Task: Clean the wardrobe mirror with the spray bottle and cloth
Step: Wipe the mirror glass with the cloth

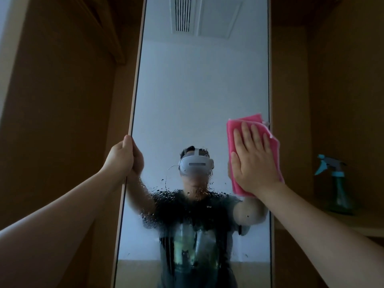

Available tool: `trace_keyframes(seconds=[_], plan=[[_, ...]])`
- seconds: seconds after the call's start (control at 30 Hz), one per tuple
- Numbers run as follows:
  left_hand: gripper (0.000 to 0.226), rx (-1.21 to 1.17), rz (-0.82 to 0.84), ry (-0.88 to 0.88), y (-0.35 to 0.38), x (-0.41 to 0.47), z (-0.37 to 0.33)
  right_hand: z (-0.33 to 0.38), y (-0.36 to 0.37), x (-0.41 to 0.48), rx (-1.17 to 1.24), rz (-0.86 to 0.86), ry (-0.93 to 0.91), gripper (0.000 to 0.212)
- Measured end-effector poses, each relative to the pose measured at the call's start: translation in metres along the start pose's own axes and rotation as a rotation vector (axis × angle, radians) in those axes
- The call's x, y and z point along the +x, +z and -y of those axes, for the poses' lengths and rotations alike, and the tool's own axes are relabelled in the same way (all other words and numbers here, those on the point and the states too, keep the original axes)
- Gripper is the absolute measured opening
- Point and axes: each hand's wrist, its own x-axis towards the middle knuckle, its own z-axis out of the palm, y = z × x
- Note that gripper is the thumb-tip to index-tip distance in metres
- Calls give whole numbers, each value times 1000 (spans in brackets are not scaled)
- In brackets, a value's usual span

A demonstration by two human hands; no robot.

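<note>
The tall wardrobe mirror (197, 90) stands upright in the middle of the view. Spray droplets and runs cover its lower middle part. My left hand (124, 156) grips the mirror's left edge, fingers wrapped round it. My right hand (254, 161) lies flat with straight fingers on a folded pink cloth (234, 132), pressing it against the glass near the mirror's right edge. The teal spray bottle (337, 186) stands upright on a wooden shelf to the right, apart from both hands.
Brown wooden wardrobe panels (62, 100) flank the mirror on both sides. The shelf (357, 223) bearing the bottle sits at lower right. The glass reflects a person wearing a headset, a pale wall and a ceiling vent.
</note>
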Motion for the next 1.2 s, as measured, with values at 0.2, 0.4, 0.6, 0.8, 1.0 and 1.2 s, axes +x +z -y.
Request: trace_keyframes(seconds=[0.2,0.4,0.6,0.8,1.0,1.2], plan=[[50,84,12,76,-1,-2,-1,-4,-13,53,-21,55,-68,61],[47,107,30,133,-2,1,-1,-5,-26,114,-30,47,-72,61],[50,136,32,163,-4,2,3,-12,-36,160,-51,11,33,60],[51,101,51,152,-5,1,3,-12,-32,150,1,-11,1,61],[51,101,44,164,-4,-2,2,0,-28,121,32,-20,-23,61],[49,79,52,149,-6,-2,2,27,-13,61,56,18,-94,59]])
